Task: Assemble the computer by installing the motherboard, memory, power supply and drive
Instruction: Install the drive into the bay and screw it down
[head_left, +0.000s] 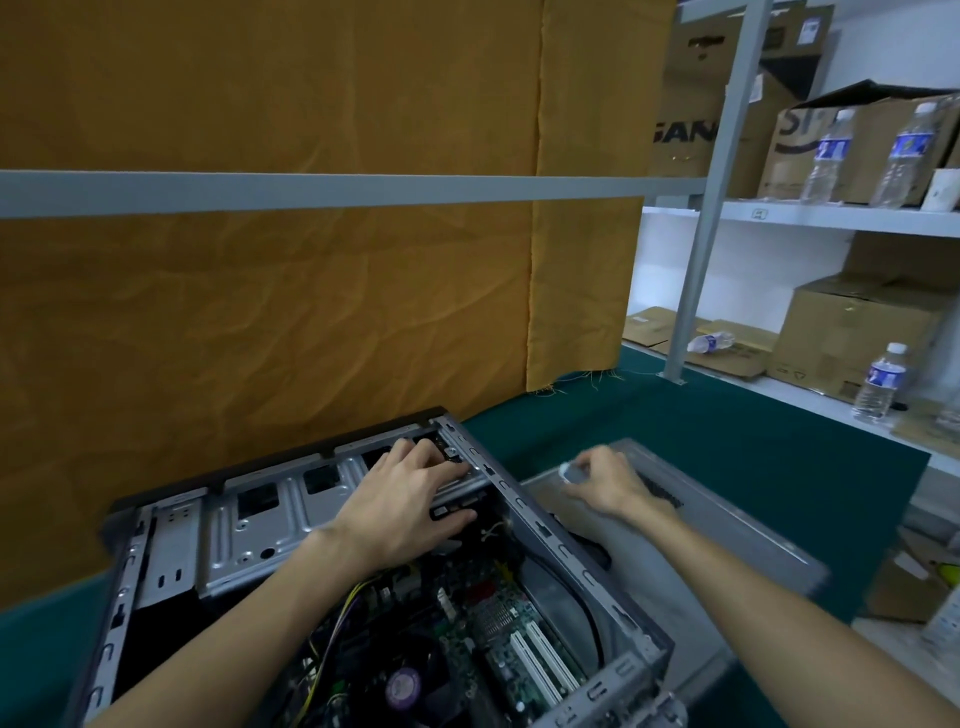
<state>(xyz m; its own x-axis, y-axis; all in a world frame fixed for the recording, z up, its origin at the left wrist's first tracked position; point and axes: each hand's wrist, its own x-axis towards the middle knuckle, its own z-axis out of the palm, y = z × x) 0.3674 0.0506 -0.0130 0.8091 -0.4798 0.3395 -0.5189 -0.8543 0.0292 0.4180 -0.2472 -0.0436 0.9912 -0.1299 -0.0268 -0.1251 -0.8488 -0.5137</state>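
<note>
both hands i see: left hand (402, 499) grips the drive (457, 506) in the case (540, 525); right hand (605, 480) pinches maybe a small screw (570, 472).

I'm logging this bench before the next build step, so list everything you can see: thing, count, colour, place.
Computer case: one, grey, open on the table.
Motherboard: one, green, inside the case.
Side panel: one, grey, right of the case.
Table cover: one, dark green.
Cloth backdrop: one, mustard, behind the case.
Water bottles: four upright, one lying, clear with blue labels, shelves at right.
Cardboard boxes: several, brown, on the shelves.
Left hand: in the case's drive bay area; grip unclear.
Right hand: over the side panel, pinching a small whitish object.
</note>
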